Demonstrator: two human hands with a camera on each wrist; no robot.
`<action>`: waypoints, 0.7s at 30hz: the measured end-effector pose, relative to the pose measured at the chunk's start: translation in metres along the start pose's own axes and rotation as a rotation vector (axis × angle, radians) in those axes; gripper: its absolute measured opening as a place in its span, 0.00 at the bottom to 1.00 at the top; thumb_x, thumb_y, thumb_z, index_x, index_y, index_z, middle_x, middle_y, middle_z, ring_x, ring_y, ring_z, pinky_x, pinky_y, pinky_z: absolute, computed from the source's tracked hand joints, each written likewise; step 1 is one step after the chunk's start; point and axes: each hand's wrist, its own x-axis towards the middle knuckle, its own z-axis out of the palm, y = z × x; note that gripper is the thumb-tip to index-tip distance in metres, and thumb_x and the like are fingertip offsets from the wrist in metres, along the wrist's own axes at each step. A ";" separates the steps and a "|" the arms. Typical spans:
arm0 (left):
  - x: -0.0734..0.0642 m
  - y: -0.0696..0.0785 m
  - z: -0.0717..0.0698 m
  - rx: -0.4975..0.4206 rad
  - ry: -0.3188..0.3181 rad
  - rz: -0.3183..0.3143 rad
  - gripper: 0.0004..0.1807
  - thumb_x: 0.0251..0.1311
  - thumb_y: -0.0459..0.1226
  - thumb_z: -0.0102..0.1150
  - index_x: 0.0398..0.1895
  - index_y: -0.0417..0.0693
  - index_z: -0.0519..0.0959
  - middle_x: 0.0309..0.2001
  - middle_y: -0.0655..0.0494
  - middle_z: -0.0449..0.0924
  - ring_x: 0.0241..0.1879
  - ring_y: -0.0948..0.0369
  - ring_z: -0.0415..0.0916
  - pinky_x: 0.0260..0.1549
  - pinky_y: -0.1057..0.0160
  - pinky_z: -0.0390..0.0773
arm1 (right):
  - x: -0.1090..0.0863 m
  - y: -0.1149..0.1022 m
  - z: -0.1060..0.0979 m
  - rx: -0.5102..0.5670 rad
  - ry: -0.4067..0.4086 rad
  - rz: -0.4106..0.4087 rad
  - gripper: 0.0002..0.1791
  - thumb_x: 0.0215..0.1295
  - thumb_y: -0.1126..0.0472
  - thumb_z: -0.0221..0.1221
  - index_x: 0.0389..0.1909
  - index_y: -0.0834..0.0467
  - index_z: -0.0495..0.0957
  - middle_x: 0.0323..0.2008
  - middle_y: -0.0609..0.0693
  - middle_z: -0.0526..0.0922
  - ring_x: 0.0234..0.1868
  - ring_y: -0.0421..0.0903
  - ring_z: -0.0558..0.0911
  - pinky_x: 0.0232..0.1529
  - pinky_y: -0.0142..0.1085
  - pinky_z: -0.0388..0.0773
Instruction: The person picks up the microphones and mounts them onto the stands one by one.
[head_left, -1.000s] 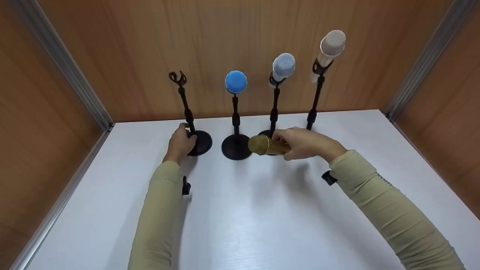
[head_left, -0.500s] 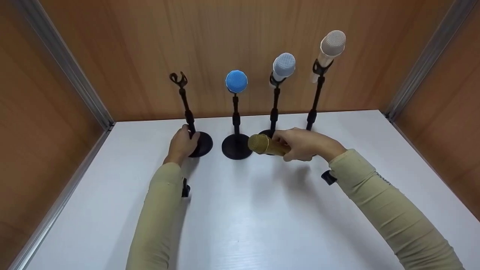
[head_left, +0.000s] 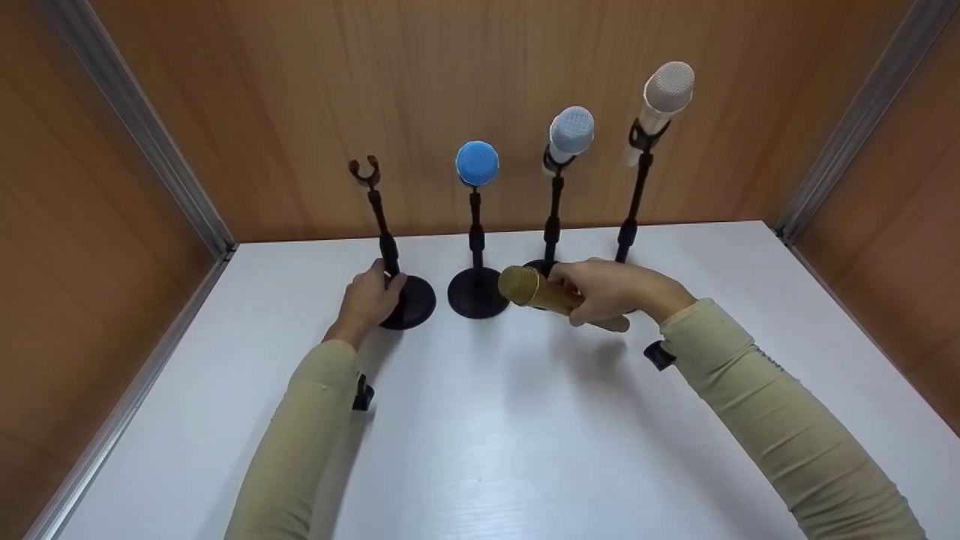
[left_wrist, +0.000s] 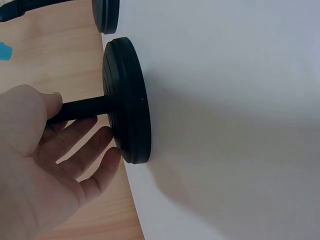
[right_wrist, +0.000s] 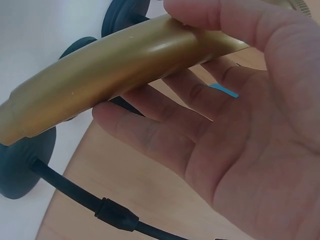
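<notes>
My left hand (head_left: 365, 301) grips the lower pole of a black microphone stand (head_left: 388, 247) at the far left of the row; its clip on top holds no microphone. In the left wrist view the thumb and fingers wrap that pole just above the round base (left_wrist: 131, 100). My right hand (head_left: 611, 289) holds a gold microphone (head_left: 551, 295) above the table, its mesh head pointing left. The right wrist view shows the gold handle (right_wrist: 115, 60) between thumb and fingers.
To the right stand three more black stands, bearing a blue microphone (head_left: 477, 163), a pale blue microphone (head_left: 571, 133) and a white microphone (head_left: 667, 90). They rise in height rightward. Wooden panels (head_left: 450, 67) enclose the white table (head_left: 480, 435) at the back and sides.
My left hand has drawn the leftmost stand slightly toward me and rightward, and its clip has turned. The right hand stays nearly in place, with the gold microphone's tail end now showing.
</notes>
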 end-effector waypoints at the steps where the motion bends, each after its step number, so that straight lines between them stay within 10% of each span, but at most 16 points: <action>1: -0.001 0.001 0.000 0.001 -0.003 0.005 0.20 0.77 0.43 0.49 0.57 0.34 0.72 0.45 0.36 0.83 0.46 0.43 0.81 0.49 0.45 0.79 | 0.000 -0.001 0.000 -0.002 -0.002 -0.001 0.30 0.60 0.64 0.67 0.64 0.59 0.71 0.53 0.57 0.80 0.53 0.53 0.80 0.58 0.53 0.76; 21: -0.048 0.026 0.007 0.055 -0.188 0.079 0.28 0.79 0.44 0.44 0.74 0.39 0.60 0.56 0.35 0.80 0.53 0.46 0.80 0.54 0.44 0.76 | -0.008 0.002 -0.004 0.090 0.042 -0.091 0.27 0.60 0.61 0.68 0.60 0.58 0.72 0.50 0.54 0.80 0.50 0.52 0.82 0.54 0.52 0.79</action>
